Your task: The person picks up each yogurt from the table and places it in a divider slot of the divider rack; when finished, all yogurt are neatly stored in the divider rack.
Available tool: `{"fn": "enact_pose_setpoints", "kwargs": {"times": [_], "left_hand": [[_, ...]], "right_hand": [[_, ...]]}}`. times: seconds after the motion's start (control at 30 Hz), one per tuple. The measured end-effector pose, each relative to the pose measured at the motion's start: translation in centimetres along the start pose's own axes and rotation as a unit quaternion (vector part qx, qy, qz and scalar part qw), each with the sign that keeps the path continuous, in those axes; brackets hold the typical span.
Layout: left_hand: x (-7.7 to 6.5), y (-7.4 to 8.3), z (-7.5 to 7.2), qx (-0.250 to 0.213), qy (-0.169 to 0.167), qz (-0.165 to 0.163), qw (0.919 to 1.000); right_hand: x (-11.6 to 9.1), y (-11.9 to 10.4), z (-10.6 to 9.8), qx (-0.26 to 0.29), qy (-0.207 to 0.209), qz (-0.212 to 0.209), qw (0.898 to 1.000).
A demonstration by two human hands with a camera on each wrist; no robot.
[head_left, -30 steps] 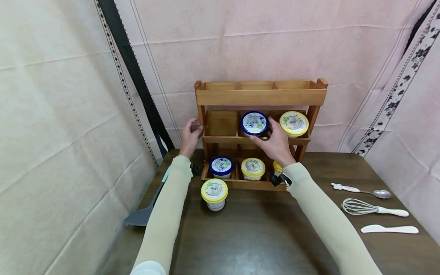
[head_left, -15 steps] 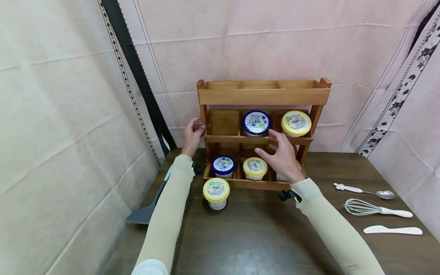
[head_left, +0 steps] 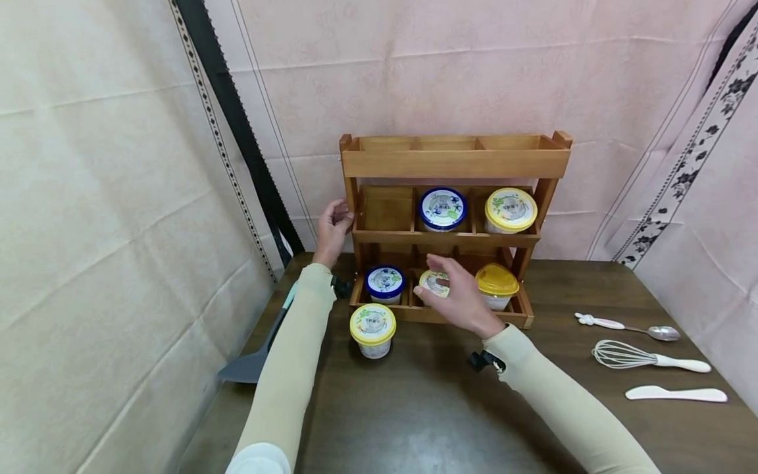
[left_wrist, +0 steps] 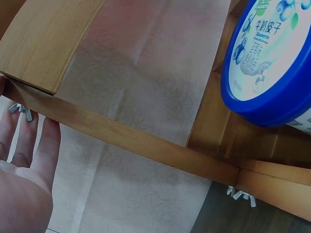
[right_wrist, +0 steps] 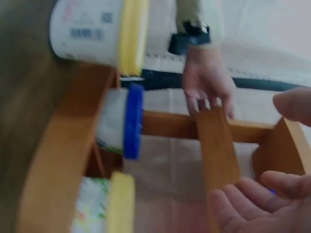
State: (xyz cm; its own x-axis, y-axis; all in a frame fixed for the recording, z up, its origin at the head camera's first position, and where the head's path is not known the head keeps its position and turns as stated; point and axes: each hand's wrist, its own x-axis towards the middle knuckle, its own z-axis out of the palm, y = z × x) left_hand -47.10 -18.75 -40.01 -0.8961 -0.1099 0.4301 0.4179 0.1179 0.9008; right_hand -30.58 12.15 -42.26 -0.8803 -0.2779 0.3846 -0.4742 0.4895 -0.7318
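My left hand grips the left side post of a three-tier wooden rack, its fingers reaching behind the post in the left wrist view. Fingers spread and holding nothing, my right hand hovers before the bottom tier. It partly hides a yellow-lidded tub in the middle compartment. On either side of that tub sit a blue-lidded tub and another yellow-lidded tub. The middle tier bears a blue-lidded tub at centre and a yellow-lidded tub at right.
One more yellow-lidded tub stands on the table before the rack's left end. Rightward lie a spoon, a whisk and a white knife. A grey-bladed spatula lies beyond my left forearm. Cloth curtains hang behind.
My right hand has let go of the blue-lidded tub in the middle tier and moved down to the bottom tier's middle. The left hand has stayed at the post.
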Motion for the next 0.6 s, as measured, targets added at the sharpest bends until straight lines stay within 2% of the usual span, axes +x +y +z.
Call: {"fn": "enact_pose_setpoints", "kwargs": {"times": [0.17, 0.3, 0.43, 0.6], "left_hand": [[-0.1, 0.0, -0.1, 0.000, 0.001, 0.005, 1.0000], [-0.1, -0.1, -0.1, -0.001, 0.001, -0.003, 1.0000], [-0.2, 0.0, -0.1, -0.001, 0.000, -0.004, 1.0000], [-0.2, 0.1, 0.0, 0.004, -0.002, 0.002, 1.0000]], "right_hand": [[-0.4, 0.4, 2.5, 0.025, -0.045, -0.006, 0.999], [-0.7, 0.8, 4.2, 0.030, -0.074, -0.005, 0.997], [-0.9, 1.0, 5.7, 0.027, -0.086, -0.006, 0.996], [-1.2, 1.3, 7.2, 0.037, -0.100, 0.013, 0.994]]}}
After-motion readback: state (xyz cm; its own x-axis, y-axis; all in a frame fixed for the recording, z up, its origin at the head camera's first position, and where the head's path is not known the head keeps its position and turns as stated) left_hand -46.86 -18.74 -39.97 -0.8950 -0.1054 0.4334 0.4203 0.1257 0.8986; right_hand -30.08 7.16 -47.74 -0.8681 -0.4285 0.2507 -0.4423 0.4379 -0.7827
